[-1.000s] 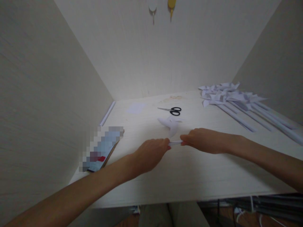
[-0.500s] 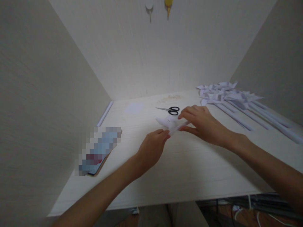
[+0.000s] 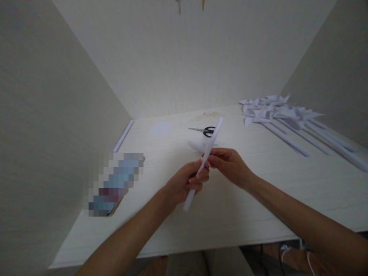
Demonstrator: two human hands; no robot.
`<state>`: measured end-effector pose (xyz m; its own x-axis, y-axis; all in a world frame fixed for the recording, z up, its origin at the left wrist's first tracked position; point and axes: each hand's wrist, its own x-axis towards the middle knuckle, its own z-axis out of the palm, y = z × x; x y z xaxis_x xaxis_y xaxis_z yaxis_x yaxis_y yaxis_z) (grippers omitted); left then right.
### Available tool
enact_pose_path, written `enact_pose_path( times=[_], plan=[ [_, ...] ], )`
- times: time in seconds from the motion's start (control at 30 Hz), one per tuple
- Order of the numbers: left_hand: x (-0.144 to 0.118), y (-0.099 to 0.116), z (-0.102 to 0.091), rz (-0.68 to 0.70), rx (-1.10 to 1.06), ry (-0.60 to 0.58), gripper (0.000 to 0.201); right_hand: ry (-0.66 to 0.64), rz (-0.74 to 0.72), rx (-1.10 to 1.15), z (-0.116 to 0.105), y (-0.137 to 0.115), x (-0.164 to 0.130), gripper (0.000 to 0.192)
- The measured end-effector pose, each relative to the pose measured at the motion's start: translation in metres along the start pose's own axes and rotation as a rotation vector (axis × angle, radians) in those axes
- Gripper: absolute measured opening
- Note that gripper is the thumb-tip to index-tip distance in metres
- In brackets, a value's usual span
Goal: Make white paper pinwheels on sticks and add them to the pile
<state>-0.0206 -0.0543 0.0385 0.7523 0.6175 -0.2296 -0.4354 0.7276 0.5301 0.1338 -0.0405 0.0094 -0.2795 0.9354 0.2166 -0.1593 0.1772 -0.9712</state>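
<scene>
Above the middle of the white desk, we hold a rolled paper stick slanted in the air, its upper end tipped away toward the scissors and its lower end pointing back at us. Our left hand is wrapped around the lower half, fingers curled tight on it. Our right hand pinches the same stick just above the left, thumb and fingertips closed on the tube. The two hands nearly touch.

Just behind the stick, on the desk, lies a folded white paper piece that looks like a pinwheel head, though the stick covers part of it. The black-handled scissors rest a little farther back. At the far right, a row of finished paper pinwheels lies with their long stems running toward the desk's right edge. A spare paper tube lies along the left wall, and a pale paper square sits near the back. A blurred-out flat object lies at the left.

We judge that the stick is being tightened or checked in hand, with the head not yet joined to it. The next move would call for a steady grip with one hand while the other reaches for the folded piece, keeping the roll from loosening.
</scene>
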Motion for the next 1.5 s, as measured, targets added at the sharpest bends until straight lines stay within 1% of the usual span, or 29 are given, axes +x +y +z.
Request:
enact_pose_path(
  times=[0.07, 0.17, 0.33, 0.57, 0.7, 0.97, 1.0, 1.03, 1.1, 1.17, 1.2, 1.23, 1.3, 1.4, 1.5],
  plan=[
    [0.001, -0.002, -0.002, -0.043, -0.082, -0.053, 0.027, -0.035, 0.007, 0.007, 0.001, 0.001, -0.001, 0.018],
    [0.001, -0.004, -0.005, -0.070, -0.156, -0.108, 0.031, -0.035, 0.015, 0.016, 0.001, 0.003, -0.001, 0.017],
    [0.000, -0.006, -0.010, -0.093, -0.175, -0.174, 0.032, -0.075, 0.022, 0.032, 0.000, 0.002, -0.002, 0.016],
    [-0.001, -0.011, -0.016, -0.117, -0.229, -0.241, 0.028, -0.098, -0.017, 0.011, 0.002, -0.008, -0.003, 0.013],
    [0.000, -0.011, -0.019, -0.130, -0.188, -0.258, 0.026, -0.087, -0.011, 0.000, 0.002, -0.011, -0.004, 0.012],
    [0.001, -0.012, -0.021, -0.088, -0.097, -0.234, 0.019, -0.059, -0.001, -0.053, 0.005, -0.013, -0.004, 0.012],
    [0.002, -0.012, -0.020, -0.072, -0.092, -0.217, 0.019, -0.032, 0.008, -0.057, 0.006, -0.013, -0.004, 0.011],
    [0.002, -0.012, -0.020, -0.046, -0.089, -0.193, 0.019, 0.022, 0.011, -0.049, 0.008, -0.012, -0.004, 0.009],
    [0.003, -0.013, -0.018, 0.031, -0.097, -0.133, 0.018, 0.192, -0.014, -0.010, 0.010, -0.011, -0.005, 0.006],
    [0.004, -0.014, -0.015, 0.102, -0.122, -0.076, 0.019, 0.361, -0.091, 0.038, 0.012, -0.011, -0.007, 0.015],
    [0.005, -0.015, -0.014, 0.121, -0.136, -0.056, 0.021, 0.414, -0.134, 0.053, 0.013, -0.012, -0.008, 0.018],
    [0.005, -0.015, -0.013, 0.127, -0.150, -0.043, 0.023, 0.439, -0.170, 0.059, 0.014, -0.013, -0.009, 0.019],
    [0.006, -0.016, -0.011, 0.117, -0.174, -0.035, 0.025, 0.443, -0.204, 0.053, 0.016, -0.014, -0.010, 0.021],
    [0.006, -0.017, -0.010, 0.097, -0.203, -0.040, 0.028, 0.429, -0.196, 0.007, 0.018, -0.015, -0.012, 0.022],
    [0.007, -0.016, -0.010, 0.095, -0.210, -0.023, 0.031, 0.446, -0.200, -0.044, 0.019, -0.013, -0.012, 0.023]
  ],
)
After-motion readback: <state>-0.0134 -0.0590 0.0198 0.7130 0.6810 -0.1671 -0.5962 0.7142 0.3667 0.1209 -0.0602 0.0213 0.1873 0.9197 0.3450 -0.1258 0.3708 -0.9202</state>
